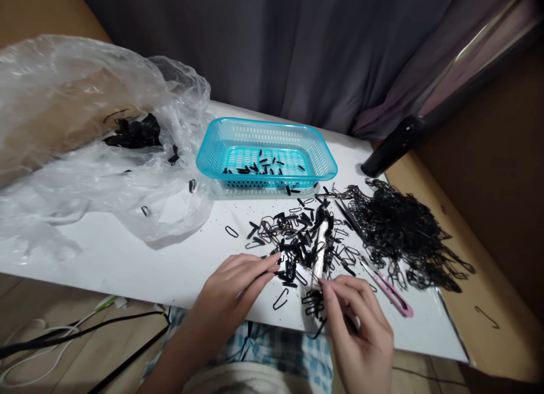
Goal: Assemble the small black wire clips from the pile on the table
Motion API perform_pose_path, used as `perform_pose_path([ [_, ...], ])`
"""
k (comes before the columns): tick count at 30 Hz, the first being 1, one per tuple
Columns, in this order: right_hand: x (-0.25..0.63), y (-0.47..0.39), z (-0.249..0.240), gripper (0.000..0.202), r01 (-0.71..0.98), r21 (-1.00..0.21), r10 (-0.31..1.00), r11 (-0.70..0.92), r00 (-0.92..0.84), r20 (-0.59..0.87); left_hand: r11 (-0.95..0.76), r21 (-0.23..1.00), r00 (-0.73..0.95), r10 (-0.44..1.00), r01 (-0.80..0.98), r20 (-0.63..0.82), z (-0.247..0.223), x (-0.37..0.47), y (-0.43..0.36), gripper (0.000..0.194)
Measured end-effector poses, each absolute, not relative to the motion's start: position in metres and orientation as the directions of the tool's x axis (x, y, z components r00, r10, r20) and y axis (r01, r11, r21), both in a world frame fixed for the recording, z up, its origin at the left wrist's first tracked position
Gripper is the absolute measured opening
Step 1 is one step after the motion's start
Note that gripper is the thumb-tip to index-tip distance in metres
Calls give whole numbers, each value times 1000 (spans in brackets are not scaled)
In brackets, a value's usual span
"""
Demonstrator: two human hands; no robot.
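My left hand (240, 283) is at the left edge of a spread of small black pieces (300, 235), its fingers pinched together; whatever lies between the fingertips is too small to name. To the right, my right hand (361, 320) has thumb and index finger closed on a thin dark wire piece beside the lower end of a white strip (321, 249). A bunch of black clips (313, 302) sits just left of the right fingertips. Behind the spread stands a blue plastic basket (267, 177) with several small black pieces inside. Thin wire loops are mixed among the pieces.
A large tangled heap of black wire hooks (403, 235) lies at the right, near pink-handled scissors or snips (393, 295). Clear plastic bags (170, 207) cover the left side. A black cylindrical object (391, 147) stands behind the heap. Cables (76, 331) run along the floor.
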State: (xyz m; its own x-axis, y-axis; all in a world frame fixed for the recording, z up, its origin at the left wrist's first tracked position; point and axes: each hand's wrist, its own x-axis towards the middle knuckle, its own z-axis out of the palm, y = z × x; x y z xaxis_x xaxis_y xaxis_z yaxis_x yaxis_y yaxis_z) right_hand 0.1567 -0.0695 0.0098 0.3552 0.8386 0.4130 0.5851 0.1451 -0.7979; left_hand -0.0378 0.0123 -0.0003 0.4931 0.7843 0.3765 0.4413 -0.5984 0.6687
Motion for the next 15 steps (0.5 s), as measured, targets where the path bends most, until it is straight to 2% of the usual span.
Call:
perform_pose_path([
  [4,157,-67,6,10,647,-750,825,139,343,449,-733,512,590,673,449,446,1,-31,17,33],
  [6,156,-67,5,10,659,-739,817,142,343,463,-738,467,600,672,487,435,2,-28,17,28],
  [10,155,-67,5,10,651,-744,824,152,332,459,-683,465,577,728,564,370,4,-25,14,14],
  [15,154,-68,5,11,620,-771,866,147,295,403,-677,438,576,735,591,359,5,-20,12,15],
])
